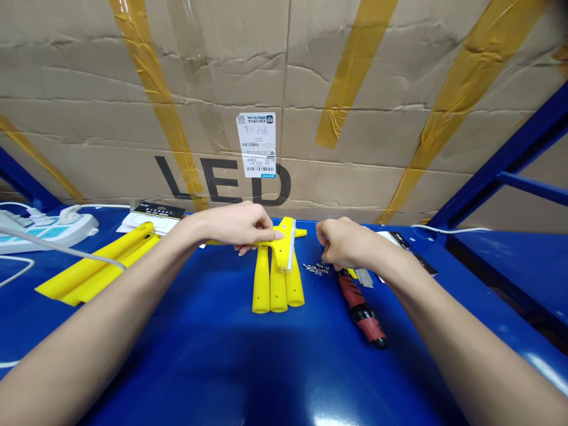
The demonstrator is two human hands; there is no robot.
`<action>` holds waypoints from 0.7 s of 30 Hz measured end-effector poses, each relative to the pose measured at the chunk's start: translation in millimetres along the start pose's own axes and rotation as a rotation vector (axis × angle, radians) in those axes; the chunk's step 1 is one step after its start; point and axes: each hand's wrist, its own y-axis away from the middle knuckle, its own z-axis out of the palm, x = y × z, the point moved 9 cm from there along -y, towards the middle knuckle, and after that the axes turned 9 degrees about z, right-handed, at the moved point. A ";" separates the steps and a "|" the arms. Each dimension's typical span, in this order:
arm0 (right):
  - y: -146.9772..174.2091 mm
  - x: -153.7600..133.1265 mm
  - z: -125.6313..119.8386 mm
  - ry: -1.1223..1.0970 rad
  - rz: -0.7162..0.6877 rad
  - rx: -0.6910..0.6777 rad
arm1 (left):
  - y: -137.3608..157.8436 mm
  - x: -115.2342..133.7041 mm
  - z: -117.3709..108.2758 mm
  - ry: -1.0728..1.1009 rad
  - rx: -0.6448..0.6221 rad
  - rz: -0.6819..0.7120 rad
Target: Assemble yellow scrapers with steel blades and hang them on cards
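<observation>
My left hand is closed around a yellow scraper, whose wide head carries a metal blade along its right edge. Below it, three yellow tapered handles lie side by side on the blue table, their upper ends partly covered by the scraper. My right hand has its fingers curled together over a small pile of screws; whatever they pinch is hidden. Just under that hand lies a red and black screwdriver, its tip end out of sight. Beside it are some flat grey blades.
Yellow long-handled parts lie at the left beside printed cards. A white power strip with cables stands at far left. A large cardboard box closes off the back, and a blue metal frame rises at right.
</observation>
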 end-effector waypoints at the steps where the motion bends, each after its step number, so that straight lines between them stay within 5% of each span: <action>1: 0.0 -0.5 0.7 0.015 0.010 -0.002 | -0.1 -0.1 0.3 -0.005 -0.002 -0.002; 21: -3.4 -6.4 5.8 0.079 0.012 0.031 | -6.7 5.8 10.6 0.003 -0.037 0.038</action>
